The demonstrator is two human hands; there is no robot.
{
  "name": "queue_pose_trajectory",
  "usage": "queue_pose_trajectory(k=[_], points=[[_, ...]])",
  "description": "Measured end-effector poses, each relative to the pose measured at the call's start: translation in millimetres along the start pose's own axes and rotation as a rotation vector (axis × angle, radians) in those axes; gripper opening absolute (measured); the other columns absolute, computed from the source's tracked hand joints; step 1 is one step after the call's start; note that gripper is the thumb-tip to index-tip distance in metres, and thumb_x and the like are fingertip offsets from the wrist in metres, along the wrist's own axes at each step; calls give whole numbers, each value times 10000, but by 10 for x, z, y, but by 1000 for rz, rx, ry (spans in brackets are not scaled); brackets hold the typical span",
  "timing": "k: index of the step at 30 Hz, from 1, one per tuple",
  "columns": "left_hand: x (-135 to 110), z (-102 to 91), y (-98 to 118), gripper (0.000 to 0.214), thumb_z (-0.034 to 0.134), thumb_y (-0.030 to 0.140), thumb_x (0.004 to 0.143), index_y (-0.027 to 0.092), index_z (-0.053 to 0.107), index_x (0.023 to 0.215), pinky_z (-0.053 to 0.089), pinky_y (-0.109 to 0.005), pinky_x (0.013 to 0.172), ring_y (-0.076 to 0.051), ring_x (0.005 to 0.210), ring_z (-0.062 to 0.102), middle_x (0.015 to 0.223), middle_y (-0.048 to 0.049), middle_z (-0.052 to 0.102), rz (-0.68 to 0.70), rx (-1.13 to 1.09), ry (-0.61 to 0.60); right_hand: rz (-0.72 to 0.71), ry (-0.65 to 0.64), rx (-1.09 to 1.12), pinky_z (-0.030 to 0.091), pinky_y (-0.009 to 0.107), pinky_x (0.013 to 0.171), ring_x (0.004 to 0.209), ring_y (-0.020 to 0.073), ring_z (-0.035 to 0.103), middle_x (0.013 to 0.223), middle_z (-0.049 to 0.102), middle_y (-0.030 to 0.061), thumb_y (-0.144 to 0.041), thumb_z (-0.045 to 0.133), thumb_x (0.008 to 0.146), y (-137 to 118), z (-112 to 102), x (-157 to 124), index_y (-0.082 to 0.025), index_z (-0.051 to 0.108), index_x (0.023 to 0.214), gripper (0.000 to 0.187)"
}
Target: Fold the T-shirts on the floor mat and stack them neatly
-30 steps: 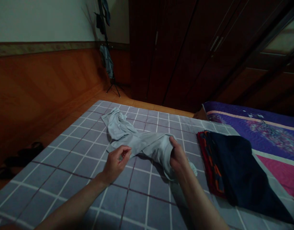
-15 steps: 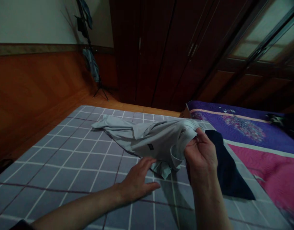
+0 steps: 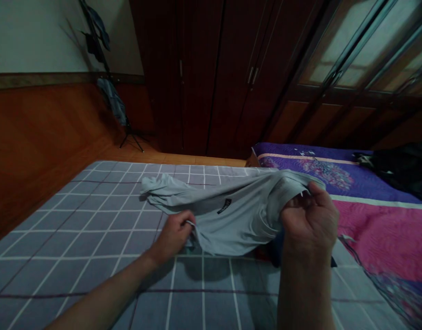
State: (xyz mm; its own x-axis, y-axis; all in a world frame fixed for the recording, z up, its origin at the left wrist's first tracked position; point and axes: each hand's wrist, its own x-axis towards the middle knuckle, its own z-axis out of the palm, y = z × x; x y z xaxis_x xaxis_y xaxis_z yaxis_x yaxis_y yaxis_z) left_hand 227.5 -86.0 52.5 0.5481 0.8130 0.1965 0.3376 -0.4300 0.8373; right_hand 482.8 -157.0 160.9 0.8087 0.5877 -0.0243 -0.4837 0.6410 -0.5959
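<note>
A light grey shirt (image 3: 245, 215) with a small dark label print is stretched between my hands above a checked bed sheet (image 3: 104, 220). My left hand (image 3: 176, 231) pinches the near edge of the cloth. My right hand (image 3: 310, 211) is closed on the shirt's right end and lifts it, with some of the fingers hidden in the fabric. The far left end of the shirt lies bunched on the bed. Beneath the right part of the shirt, a dark blue cloth (image 3: 277, 250) shows only in part.
To the right lies a purple and pink floral bedspread (image 3: 376, 224) with a black item (image 3: 403, 167) on it. Dark wooden wardrobes (image 3: 197, 91) stand behind the bed. A coat stand (image 3: 108, 78) with hung clothes is at the back left.
My left hand, open before, has closed on the shirt's edge. My right hand has moved right with its end, and the shirt is spread wider. The view has shifted right.
</note>
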Motion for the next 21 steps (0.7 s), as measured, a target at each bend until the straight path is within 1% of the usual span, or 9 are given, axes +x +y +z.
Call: queue_pose_trajectory(k=[3, 6, 7, 9, 11, 12, 14, 16, 21], points=[[-206, -853, -13, 74, 484, 204, 705, 193, 529, 647, 418, -231, 563, -130, 627, 525, 673, 21, 569, -85, -207, 227, -93, -44, -161, 521, 218, 734, 681, 93, 605, 664, 590, -55, -104, 492, 722, 7, -59, 57, -199, 547, 709, 111], [-456, -1538, -165, 61, 541, 225, 651, 192, 493, 667, 386, -186, 491, -93, 557, 499, 694, 48, 572, -268, -293, 488, -114, -231, -454, 478, 201, 581, 600, 100, 567, 626, 588, -50, -183, 613, 697, 194, -91, 29, -191, 592, 679, 29], [-537, -1690, -256, 90, 556, 249, 648, 195, 500, 693, 377, -183, 467, -93, 526, 491, 660, 53, 569, -347, -243, 498, -78, -296, -569, 458, 209, 538, 564, 106, 553, 608, 590, -41, -224, 661, 682, 293, -98, 11, -179, 609, 669, 70], [-679, -1864, -482, 164, 563, 312, 645, 201, 541, 764, 368, -196, 426, -112, 470, 484, 572, 56, 561, -510, -62, 401, -29, -433, -843, 449, 240, 527, 558, 136, 562, 604, 609, -10, -332, 707, 673, 526, -112, -18, -160, 638, 668, 186], [-784, -1884, -719, 254, 554, 369, 643, 197, 588, 827, 420, -229, 456, -155, 506, 549, 589, 36, 616, -564, 124, 231, -85, -582, -1226, 475, 276, 612, 680, 186, 619, 722, 667, 37, -444, 666, 715, 766, -137, -17, -156, 676, 750, 291], [-819, -1851, -820, 287, 552, 392, 640, 196, 609, 842, 467, -250, 519, -184, 587, 606, 660, 13, 664, -539, 193, 164, -136, -639, -1418, 484, 293, 678, 777, 207, 637, 830, 691, 60, -479, 627, 747, 876, -157, -1, -160, 690, 829, 335], [-857, -1738, -957, 329, 546, 429, 650, 198, 637, 866, 515, -280, 681, -227, 787, 665, 837, -29, 715, -446, 278, 113, -202, -711, -1699, 468, 312, 813, 971, 230, 622, 1054, 679, 94, -471, 587, 791, 1057, -222, 56, -169, 686, 994, 377], [-850, -1600, -997, 360, 525, 450, 694, 199, 644, 922, 513, -288, 767, -236, 904, 664, 963, -53, 713, -395, 330, 114, -199, -724, -1858, 447, 318, 868, 1056, 243, 598, 1138, 653, 117, -425, 577, 811, 1180, -315, 134, -163, 669, 1072, 381], [-660, -1265, -929, 342, 478, 406, 817, 186, 640, 1024, 488, -323, 856, -231, 989, 633, 1071, -78, 675, -244, 454, 57, -170, -720, -2017, 438, 312, 841, 1026, 267, 610, 1070, 675, 141, -261, 566, 790, 1332, -560, 276, -141, 682, 1068, 325]])
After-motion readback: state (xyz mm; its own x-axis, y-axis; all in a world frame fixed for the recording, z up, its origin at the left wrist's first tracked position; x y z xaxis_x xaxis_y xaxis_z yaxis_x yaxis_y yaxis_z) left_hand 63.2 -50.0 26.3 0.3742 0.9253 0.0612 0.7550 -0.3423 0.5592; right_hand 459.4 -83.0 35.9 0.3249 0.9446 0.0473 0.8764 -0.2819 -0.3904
